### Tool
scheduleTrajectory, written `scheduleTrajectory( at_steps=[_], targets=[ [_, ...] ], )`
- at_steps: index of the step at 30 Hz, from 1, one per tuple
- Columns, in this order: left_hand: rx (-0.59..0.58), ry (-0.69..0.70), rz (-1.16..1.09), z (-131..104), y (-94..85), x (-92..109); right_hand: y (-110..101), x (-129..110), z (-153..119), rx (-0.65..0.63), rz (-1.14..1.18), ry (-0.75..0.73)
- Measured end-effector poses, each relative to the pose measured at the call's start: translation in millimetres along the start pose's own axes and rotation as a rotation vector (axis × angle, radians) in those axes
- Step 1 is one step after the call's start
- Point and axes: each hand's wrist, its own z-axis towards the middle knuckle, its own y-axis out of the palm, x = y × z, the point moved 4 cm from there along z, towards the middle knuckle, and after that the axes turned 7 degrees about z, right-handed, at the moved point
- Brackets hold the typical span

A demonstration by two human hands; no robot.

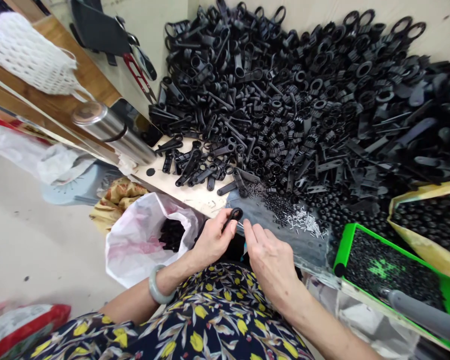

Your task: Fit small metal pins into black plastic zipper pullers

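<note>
Pinched between thumb and fingers, a black plastic part with a ringed end (236, 214) is in my left hand (212, 235), over the table's front edge. My right hand (272, 255) is closed close beside it, its index finger stretched toward the part. A thin silvery metal rod (240, 225) shows between the fingertips and the part; what it belongs to is hidden by the hand. Just beyond the hands lie small silver pins (305, 221) and tiny black pieces (279, 207) on a grey mat (285, 240). Several black ringed levers (195, 167) lie on the bare board to the left.
A large heap of black plastic parts (285, 110) covers the back. At right are a green tray (345, 247) of small black pieces and a yellow bag (397, 200). A steel flask (112, 132) stands left, above an open white bag (131, 245).
</note>
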Motion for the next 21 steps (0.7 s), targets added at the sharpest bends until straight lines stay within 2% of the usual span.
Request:
scheduleTrajectory(
  at_steps=[3,6,9,15,21],
  targets=[
    [-0.080,-0.159,-0.340,2.9,7.5,-8.0,0.7,6.4,0.0,0.018,0.052,0.009],
    [-0.095,-0.180,-0.484,3.8,9.8,-9.0,-2.3,12.0,-0.9,0.090,0.080,0.015],
    [-0.119,-0.179,-0.497,2.3,10.4,-7.8,-5.8,12.3,-0.3,0.132,0.091,-0.001],
    [-0.129,-0.163,-0.479,-1.1,10.3,-4.7,-7.4,7.4,1.9,0.135,0.084,-0.025],
    [-0.107,-0.155,-0.487,-3.0,12.7,-9.3,-5.9,5.4,0.7,0.086,0.040,-0.017]
  ],
)
